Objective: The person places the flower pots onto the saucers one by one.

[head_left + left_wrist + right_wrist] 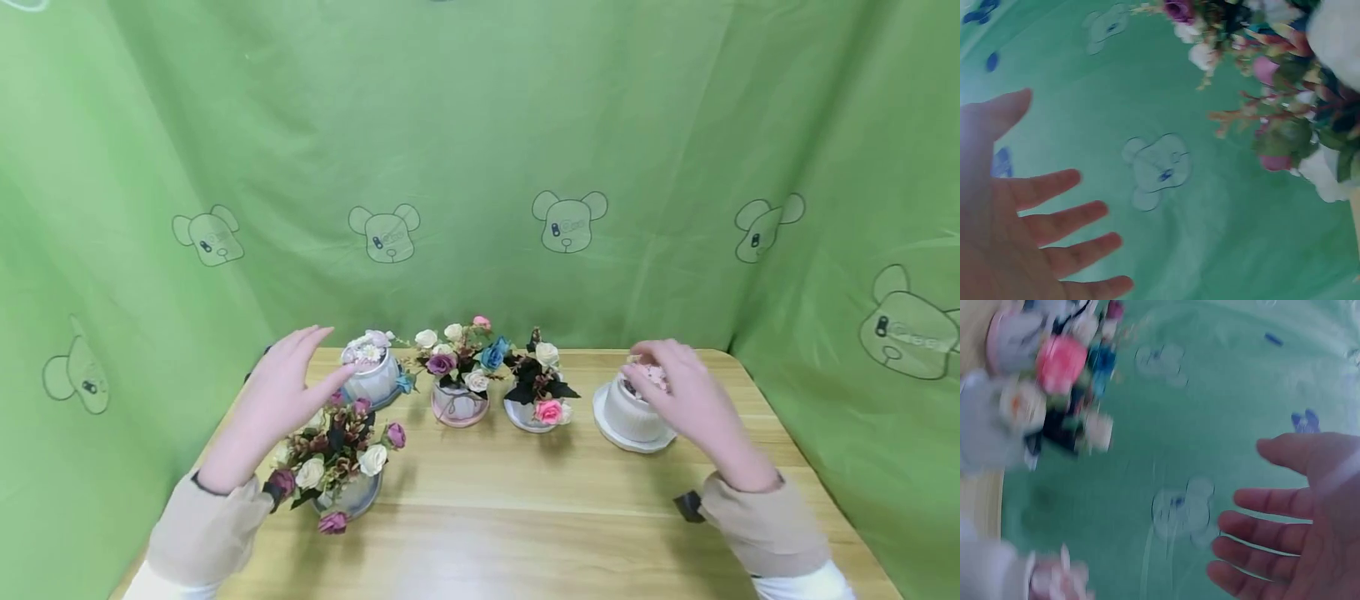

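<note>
Held in the air at the left, my left hand (279, 390) has its fingers extended and the thumb apart, with nothing in it. Below it stands a pot of purple and white roses (337, 467); just beyond is a white pot with pale flowers (372, 371). On the other side my right hand (686, 400) is raised with fingers spread and bare of any object. In the head view it partly covers a ribbed white pot with small pink flowers (636, 412) on a white saucer. The right wrist view shows the palm and fingers apart from the pots.
Midway along the back of the wooden table (480, 533) are a pot of mixed roses (457, 400) on a pink saucer and a pot with pink and white roses (536, 392). A green curtain (480, 167) with bear faces encloses the back and sides.
</note>
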A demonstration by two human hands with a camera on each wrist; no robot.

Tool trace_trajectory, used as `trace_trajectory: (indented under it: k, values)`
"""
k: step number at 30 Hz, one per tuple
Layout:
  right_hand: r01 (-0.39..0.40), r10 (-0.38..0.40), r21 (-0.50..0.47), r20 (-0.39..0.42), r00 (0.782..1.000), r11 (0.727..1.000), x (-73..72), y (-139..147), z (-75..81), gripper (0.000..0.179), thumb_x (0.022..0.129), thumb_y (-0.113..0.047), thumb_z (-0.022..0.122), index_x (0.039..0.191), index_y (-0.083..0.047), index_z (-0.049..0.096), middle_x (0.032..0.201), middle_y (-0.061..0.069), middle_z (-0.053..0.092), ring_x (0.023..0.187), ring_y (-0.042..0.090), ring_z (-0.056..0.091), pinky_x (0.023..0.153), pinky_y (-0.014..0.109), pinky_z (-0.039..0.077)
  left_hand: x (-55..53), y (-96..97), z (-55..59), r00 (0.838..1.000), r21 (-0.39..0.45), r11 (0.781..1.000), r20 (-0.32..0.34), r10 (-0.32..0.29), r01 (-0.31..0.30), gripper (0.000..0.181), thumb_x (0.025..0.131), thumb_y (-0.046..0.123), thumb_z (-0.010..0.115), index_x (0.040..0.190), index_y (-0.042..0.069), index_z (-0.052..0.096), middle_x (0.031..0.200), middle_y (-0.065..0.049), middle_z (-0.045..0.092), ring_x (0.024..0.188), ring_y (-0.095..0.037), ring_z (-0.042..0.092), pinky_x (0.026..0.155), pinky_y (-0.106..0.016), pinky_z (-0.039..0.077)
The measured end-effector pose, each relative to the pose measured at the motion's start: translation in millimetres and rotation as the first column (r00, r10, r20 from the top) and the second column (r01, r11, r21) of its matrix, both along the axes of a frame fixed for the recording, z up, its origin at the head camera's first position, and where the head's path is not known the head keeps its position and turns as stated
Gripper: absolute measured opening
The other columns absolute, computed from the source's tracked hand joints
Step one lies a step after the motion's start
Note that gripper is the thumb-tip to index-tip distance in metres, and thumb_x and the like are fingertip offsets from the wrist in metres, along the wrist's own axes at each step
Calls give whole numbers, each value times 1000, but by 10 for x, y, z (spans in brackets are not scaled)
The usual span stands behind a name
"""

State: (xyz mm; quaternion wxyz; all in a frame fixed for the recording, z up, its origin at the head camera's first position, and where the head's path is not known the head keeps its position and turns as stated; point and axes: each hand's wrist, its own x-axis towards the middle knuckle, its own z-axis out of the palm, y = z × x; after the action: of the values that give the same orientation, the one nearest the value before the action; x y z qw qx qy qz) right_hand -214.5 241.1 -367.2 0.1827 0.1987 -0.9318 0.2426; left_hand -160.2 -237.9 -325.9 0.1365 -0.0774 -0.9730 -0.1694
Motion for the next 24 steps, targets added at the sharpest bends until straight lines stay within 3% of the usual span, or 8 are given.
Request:
trace_trajectory:
  k: [6, 9, 13, 19, 24]
  values:
    - [74, -67, 92, -73, 995, 993, -31, 317, 17, 61, 92, -38, 63, 136, 1, 48, 139, 28, 47, 131, 48, 38, 106, 68, 30, -254, -10, -58, 1000, -83, 997, -1, -9, 9, 80, 92, 59, 53, 153, 12, 28, 159, -22, 25, 146, -47, 19, 117, -67, 15]
    - [113, -108, 191, -36, 993, 975, -44, 452, 13, 79, 93, -49, 58, 150, -2, 30, 156, 27, 27, 147, 47, 15, 115, 69, 15, -342, -45, -91, 1000, -134, 991, 14, -5, 7, 84, 92, 61, 51, 156, 19, 18, 162, -19, 15, 149, -46, 9, 116, -70, 7]
    - [136, -153, 288, 35, 988, 948, -74, 580, -32, 91, 94, -59, 49, 156, -6, 8, 163, 19, -2, 149, 41, -13, 118, 65, -4, -401, -95, -119, 998, -206, 979, 54, 17, -5, 86, 91, 69, 43, 157, 23, 13, 164, -16, 6, 150, -43, -1, 115, -71, -4]
    - [119, -166, 362, 103, 981, 925, -141, 671, -84, 92, 95, -60, 45, 156, -9, 1, 161, 21, -7, 146, 49, -13, 113, 73, -1, -390, -178, -147, 990, -255, 967, 132, 41, -6, 87, 89, 75, 38, 157, 26, 11, 164, -15, 2, 150, -43, -7, 112, -72, -11]
    - [103, -178, 392, 159, 971, 914, -223, 711, -26, 91, 96, -60, 43, 156, -8, 0, 161, 23, -9, 144, 53, -12, 111, 75, -3, -399, -252, -171, 985, -277, 961, 165, 42, 5, 84, 91, 72, 37, 157, 29, 6, 164, -15, -1, 149, -44, -8, 112, -71, -11]
